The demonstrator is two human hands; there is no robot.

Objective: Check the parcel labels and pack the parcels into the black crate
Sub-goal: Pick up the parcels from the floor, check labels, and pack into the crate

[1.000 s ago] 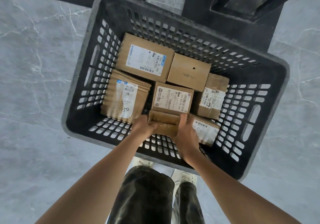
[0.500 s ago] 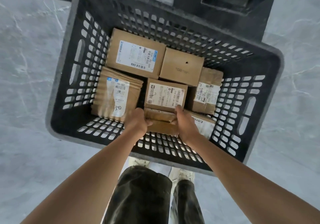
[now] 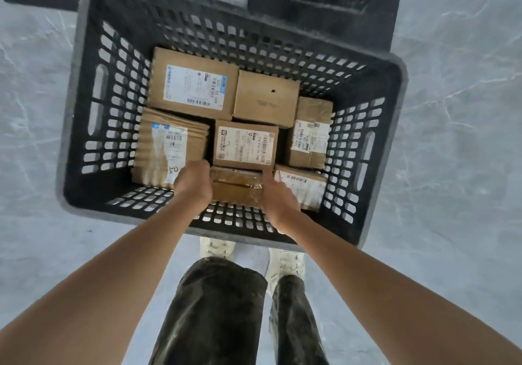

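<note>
Head view, looking down into the black crate (image 3: 118,217), which stands on a grey veined floor (image 3: 452,167). The left hand (image 3: 193,185) has its fingers curled round the left end of a small taped parcel (image 3: 237,189). The right hand (image 3: 278,196) grips the right end, its fingers largely hidden behind the knuckles. The taped parcel lies against the crate's near wall, about midway along it, between the corrugated parcel (image 3: 169,150) and the near-right parcel (image 3: 302,186). Whether it has reached the crate's bottom cannot be told.

Step in hand, as judged: seating this parcel in the near-wall gap. It is best kept level, with both ends lowered together and the fingers then drawn straight up so the neighbours are not dragged. The gap looks snug, so knuckles may catch on the slotted wall.

Materials: the crate is rigid moulded plastic with walls pierced by slots and a rounded rim. The parcels are brown, square-edged cardboard. The left one is wrapped in ribbed sheet, and the held one is glossy with clear tape, so probably slippery. White printed labels face up on the large labelled box (image 3: 195,85) in the far-left corner and on the middle labelled box (image 3: 244,144). The plain box (image 3: 267,96) shows none, and the upright taped parcel (image 3: 309,133) stands near the right wall.
</note>
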